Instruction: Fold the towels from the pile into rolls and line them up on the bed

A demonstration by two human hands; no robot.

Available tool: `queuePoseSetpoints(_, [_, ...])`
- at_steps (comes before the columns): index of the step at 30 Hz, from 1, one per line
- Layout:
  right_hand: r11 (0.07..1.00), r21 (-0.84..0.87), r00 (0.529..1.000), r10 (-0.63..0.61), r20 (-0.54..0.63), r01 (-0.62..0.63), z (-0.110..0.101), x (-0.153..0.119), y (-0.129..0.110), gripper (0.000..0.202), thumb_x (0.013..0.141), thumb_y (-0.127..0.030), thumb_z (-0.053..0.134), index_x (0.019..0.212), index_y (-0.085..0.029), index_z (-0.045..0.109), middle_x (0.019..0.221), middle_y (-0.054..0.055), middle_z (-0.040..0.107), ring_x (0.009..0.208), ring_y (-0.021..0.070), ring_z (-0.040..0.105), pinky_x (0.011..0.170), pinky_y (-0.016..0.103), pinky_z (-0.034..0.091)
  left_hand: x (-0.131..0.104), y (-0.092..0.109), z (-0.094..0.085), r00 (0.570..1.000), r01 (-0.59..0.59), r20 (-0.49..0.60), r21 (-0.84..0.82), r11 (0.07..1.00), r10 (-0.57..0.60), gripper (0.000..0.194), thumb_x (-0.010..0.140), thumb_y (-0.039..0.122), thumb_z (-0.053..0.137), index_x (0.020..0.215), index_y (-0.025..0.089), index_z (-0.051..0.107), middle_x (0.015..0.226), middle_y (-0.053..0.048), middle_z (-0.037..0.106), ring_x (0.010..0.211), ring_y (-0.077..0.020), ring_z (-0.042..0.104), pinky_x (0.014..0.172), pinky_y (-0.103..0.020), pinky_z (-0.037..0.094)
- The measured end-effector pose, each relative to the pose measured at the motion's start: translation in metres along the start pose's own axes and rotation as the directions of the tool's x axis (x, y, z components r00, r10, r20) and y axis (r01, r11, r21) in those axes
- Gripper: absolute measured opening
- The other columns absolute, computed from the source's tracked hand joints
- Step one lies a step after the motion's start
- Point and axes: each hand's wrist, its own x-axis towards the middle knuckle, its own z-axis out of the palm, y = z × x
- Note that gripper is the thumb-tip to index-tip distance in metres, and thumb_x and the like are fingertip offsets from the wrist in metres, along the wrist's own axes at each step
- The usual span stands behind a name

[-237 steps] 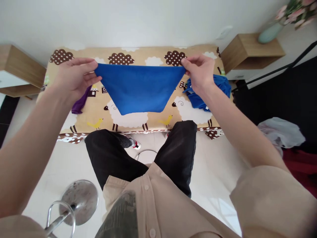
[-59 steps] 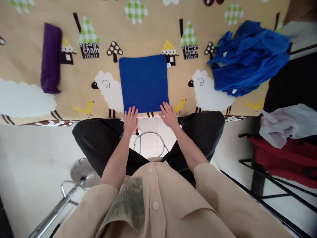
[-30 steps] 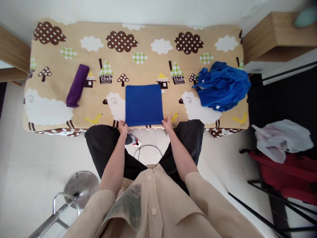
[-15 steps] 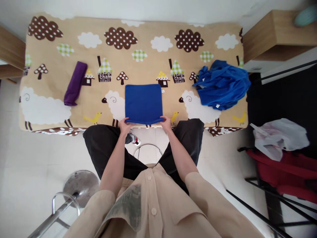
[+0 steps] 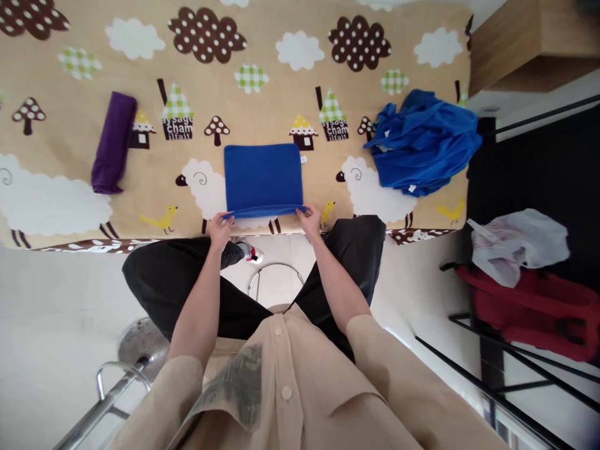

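A flat blue cloth (image 5: 263, 176), a rectangle with a small white tag at its right edge, lies in front of me on the patterned bedspread (image 5: 276, 115). My left hand (image 5: 220, 229) pinches its near left corner, and my right hand (image 5: 309, 220) pinches the near right corner. Between them the near edge is lifted a little and turned back over the cloth. To the left rests a rolled purple cloth (image 5: 114, 142). A crumpled heap of blue cloth (image 5: 424, 145) with white tags sits at the right.
My knees stand against the near edge of the covered surface. A wooden cabinet (image 5: 520, 47) is at the far right. A white plastic bag (image 5: 522, 242) lies on a red chair (image 5: 529, 306). A metal stool base (image 5: 140, 350) is at the lower left.
Both hands have raised the near edge of the blue cloth and moved it slightly away from me, so it folds back. The view has shifted closer and the surroundings with it.
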Motion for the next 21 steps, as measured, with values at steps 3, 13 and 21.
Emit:
queuePoseSetpoints(3, [1.0, -0.01, 1.0, 0.015, -0.011, -0.015, -0.002, 0.004, 0.007, 0.027, 0.089, -0.029, 0.07, 0.11, -0.013, 0.072, 0.115, 0.016, 0.079, 0.109, 0.024, 0.076, 0.102, 0.037, 0.06, 0.007, -0.01, -0.004, 0.997, 0.083, -0.012, 0.009, 0.997, -0.082, 0.025, 0.081, 0.029, 0.071, 0.101, 0.014, 0.071, 0.086, -0.005, 0.071, 0.083, -0.0186, 0.071, 0.078, -0.032, 0.063])
queuePoseSetpoints(13, [0.983, -0.143, 0.991, 0.102, -0.092, -0.115, -0.012, 0.003, 0.02, 0.024, 0.087, -0.027, 0.077, 0.104, -0.01, 0.077, 0.107, 0.018, 0.08, 0.1, 0.0271, 0.079, 0.096, 0.037, 0.061, 0.017, -0.013, -0.001, 0.995, 0.086, -0.064, 0.193, 0.978, -0.075, 0.01, 0.079, 0.024, 0.073, 0.081, 0.016, 0.067, 0.08, -0.007, 0.072, 0.087, -0.0232, 0.074, 0.092, -0.036, 0.062])
queuePoseSetpoints(21, [0.955, -0.273, 0.988, 0.087, -0.127, -0.119, -0.012, 0.003, 0.015, 0.025, 0.092, -0.029, 0.074, 0.108, -0.01, 0.078, 0.107, 0.017, 0.08, 0.1, 0.0268, 0.078, 0.097, 0.037, 0.059, 0.023, -0.021, 0.003, 0.991, 0.112, -0.103, 0.265, 0.958, -0.088, 0.017, 0.077, 0.026, 0.076, 0.081, 0.015, 0.065, 0.08, -0.008, 0.069, 0.096, -0.0266, 0.074, 0.1, -0.04, 0.06])
